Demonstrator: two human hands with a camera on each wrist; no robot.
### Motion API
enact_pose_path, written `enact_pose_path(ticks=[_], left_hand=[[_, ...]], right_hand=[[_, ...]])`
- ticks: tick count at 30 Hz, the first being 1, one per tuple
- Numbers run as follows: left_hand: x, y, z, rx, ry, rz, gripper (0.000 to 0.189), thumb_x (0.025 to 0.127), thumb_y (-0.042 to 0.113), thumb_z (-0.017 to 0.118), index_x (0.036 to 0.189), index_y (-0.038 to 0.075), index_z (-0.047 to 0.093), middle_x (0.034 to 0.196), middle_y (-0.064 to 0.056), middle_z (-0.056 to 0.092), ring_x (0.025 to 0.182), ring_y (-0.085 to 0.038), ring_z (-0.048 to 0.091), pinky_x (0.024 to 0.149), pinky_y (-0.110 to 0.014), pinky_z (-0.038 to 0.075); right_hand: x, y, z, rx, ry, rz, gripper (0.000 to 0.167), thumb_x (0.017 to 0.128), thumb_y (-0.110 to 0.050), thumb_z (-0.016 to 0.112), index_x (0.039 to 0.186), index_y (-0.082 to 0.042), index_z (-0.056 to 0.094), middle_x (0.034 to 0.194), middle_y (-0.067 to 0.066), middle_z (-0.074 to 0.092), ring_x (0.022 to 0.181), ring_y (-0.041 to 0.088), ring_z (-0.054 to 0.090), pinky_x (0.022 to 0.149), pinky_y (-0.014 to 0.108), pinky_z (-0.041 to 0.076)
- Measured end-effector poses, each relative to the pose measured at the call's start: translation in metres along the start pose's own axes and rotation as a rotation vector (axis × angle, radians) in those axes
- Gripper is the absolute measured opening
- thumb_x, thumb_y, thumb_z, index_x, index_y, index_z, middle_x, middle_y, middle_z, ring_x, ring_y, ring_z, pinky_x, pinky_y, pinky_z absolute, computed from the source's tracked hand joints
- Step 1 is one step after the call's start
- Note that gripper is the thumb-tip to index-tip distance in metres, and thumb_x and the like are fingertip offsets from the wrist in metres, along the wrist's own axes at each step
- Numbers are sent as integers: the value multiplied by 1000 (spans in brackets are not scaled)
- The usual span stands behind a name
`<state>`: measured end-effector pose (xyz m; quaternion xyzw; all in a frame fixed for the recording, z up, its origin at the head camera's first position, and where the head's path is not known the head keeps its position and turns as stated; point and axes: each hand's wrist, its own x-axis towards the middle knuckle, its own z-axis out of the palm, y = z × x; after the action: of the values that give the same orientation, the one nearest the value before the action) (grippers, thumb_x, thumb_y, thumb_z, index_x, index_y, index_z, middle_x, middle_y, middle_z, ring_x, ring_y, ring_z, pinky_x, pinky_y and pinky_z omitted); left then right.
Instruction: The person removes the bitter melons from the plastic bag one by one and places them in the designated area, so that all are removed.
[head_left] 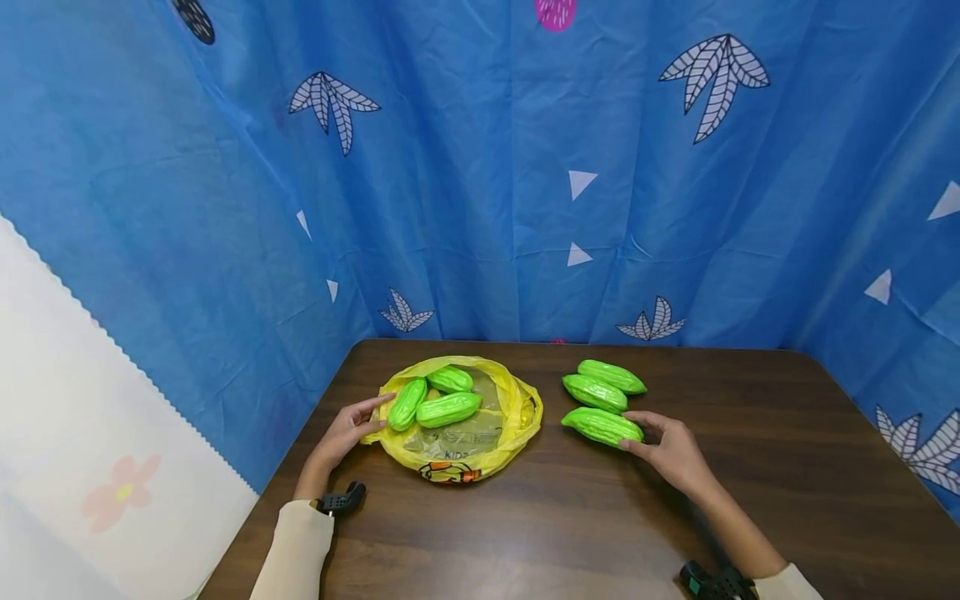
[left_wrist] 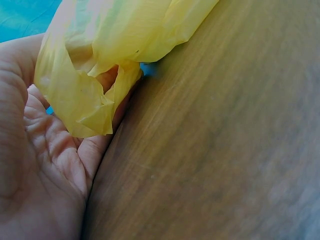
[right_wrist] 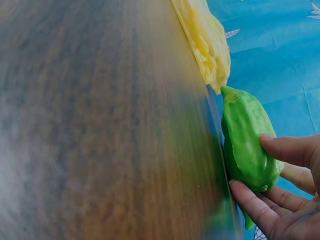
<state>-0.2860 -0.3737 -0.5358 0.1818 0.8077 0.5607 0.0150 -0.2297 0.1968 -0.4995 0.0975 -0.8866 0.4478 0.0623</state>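
Note:
At the left of the table a yellow plastic bag (head_left: 491, 458) lies with its mouth spread wide, and three bright green bitter gourds (head_left: 448, 410) rest inside it. My left hand (head_left: 348, 429) holds the bag's left rim between thumb and fingers. In the left wrist view a loose fold of the bag (left_wrist: 82, 107) hangs over the fingers. Right of the bag, my right hand (head_left: 675, 454) pinches the near end of another bitter gourd (head_left: 598, 425), its thumb on one side and fingers on the other. That gourd (right_wrist: 247, 140) is low, at the tabletop, with its tip toward the bag.
Two more bitter gourds (head_left: 595, 392) lie side by side just behind the held one. The brown wooden table (head_left: 525, 542) ends at a blue patterned curtain (head_left: 480, 208) along the back and sides. A white cloth (head_left: 82, 417) hangs at the left.

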Motion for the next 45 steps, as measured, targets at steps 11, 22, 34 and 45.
enact_pose_path(ticks=[11,22,34,45], left_hand=[[1,-1,0,2,1,15,52,98,11,67,149,6,53,153,-17,48,136,-2,43,99,-17,43],[1,1,-1,-8,-3,36,52,99,7,65,148,0,50,153,-24,45,143,-45,33,96,-17,45],[1,-5,-1,-21,-18,34,54,98,7,67,150,2,49,153,-23,45,140,-31,42,96,-19,47],[1,-5,-1,-22,-12,33,55,97,8,68,149,2,51,153,-22,45,134,-10,48,95,-19,47]], right_hand=[[0,5,2,-1,-16,28,45,90,-17,79,131,-4,67,131,24,65,117,45,61,95,58,50],[1,7,4,-17,-10,8,44,89,-16,79,130,-4,68,129,22,66,115,44,62,93,58,51],[-2,5,4,-15,-18,34,46,90,-12,77,133,-1,66,131,25,64,116,45,62,93,57,51],[0,8,3,-19,0,32,45,89,-10,78,132,0,66,130,25,65,116,44,62,94,56,50]])
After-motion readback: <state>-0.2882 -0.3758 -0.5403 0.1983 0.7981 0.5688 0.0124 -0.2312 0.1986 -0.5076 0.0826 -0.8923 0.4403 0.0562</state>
